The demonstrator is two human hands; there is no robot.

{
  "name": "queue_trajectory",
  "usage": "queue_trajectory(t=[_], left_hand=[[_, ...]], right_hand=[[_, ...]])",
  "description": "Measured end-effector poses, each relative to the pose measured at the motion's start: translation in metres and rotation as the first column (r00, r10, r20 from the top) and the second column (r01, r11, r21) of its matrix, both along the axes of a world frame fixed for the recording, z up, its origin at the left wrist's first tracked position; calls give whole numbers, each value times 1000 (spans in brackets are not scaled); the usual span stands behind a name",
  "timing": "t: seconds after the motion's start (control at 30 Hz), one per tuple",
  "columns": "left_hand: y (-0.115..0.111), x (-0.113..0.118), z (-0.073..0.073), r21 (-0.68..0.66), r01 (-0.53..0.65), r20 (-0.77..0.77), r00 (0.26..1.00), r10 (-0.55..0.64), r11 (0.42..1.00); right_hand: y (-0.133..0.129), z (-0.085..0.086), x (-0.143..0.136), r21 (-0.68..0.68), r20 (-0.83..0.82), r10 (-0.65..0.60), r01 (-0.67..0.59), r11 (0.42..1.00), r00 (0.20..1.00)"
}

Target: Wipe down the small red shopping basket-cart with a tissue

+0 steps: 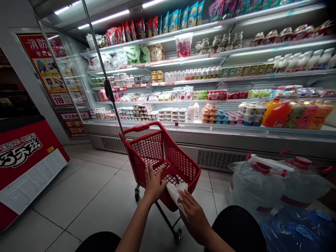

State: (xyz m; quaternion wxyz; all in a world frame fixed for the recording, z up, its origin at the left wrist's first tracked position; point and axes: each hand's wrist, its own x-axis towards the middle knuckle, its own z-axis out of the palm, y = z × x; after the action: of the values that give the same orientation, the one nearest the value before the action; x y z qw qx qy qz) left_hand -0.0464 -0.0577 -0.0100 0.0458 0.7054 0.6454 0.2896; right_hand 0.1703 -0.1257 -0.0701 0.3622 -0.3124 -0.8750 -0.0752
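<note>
A red plastic shopping cart [181, 157] with lattice walls stands in front of me, its handle on the far side. My left hand [154, 183] lies on the cart's near side close to the top rim, fingers stretched out and slightly spread. In my right hand [193, 212] is a white cloth [174, 196], pressed against the near outer side of the basket and folded partly over the rim. The fingertips of the right hand rest on top of the cloth. Part of the basket's near wall is hidden behind both hands.
A refrigerated display case [189, 136] with dairy and drinks runs behind the cart. Large water bottles [256, 185] and a blue-wrapped pack [299, 227] stand at right. A red freezer [28, 157] is at left. A thin dark pole [101, 59] rises by the cart handle.
</note>
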Motion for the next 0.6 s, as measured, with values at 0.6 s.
queue_trajectory(t=[0.6], left_hand=[[26,-79,15,-113,69,-155,984,-86,991]], right_hand=[[18,17,55,87,133,-22,11,996,991]])
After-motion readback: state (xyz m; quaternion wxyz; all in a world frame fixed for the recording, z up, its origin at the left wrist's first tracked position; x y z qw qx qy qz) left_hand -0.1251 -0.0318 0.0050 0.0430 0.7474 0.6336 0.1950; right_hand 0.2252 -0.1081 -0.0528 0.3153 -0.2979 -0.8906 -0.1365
